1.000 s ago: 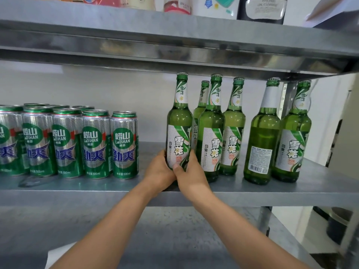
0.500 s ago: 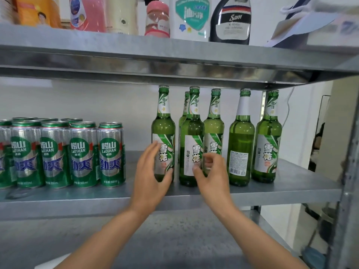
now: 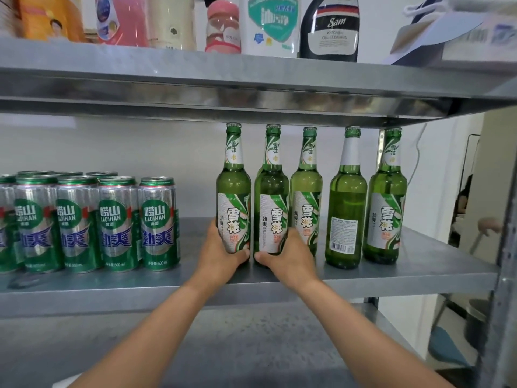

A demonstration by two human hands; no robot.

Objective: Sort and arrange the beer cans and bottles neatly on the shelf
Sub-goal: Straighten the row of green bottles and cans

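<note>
Head view, looking at a metal shelf [image 3: 405, 275] from just below its level. I reach up with both arms to its front edge, near the middle.

My left hand [image 3: 222, 254] is wrapped round the base of the leftmost green beer bottle [image 3: 233, 191], with the thumb across the bottom of its label. My right hand [image 3: 291, 260] grips the base of the second bottle [image 3: 271, 191] in the same way. Half a second ago my left hand was open, fingers spread in front of that first bottle. My right hand was only pinching at a label. Now both hands hold firmly, and the two bottles stand upright, just beside each other.

A rear bottle [image 3: 258, 177], which showed clearly before, is now almost hidden behind the second one. Three more stand in line toward the shelf's right edge:
- The third bottle [image 3: 306, 191] is just beside my right hand.
- The fourth bottle [image 3: 347, 208] has its back label turned to me.
- The fifth bottle [image 3: 387, 203] is nearest the edge.

The beer cans [image 3: 117, 222] stand packed in rows toward the left edge, apart from the bottles, as before. Household cleaner bottles [image 3: 330, 29] sit on the upper shelf [image 3: 251, 77].
</note>
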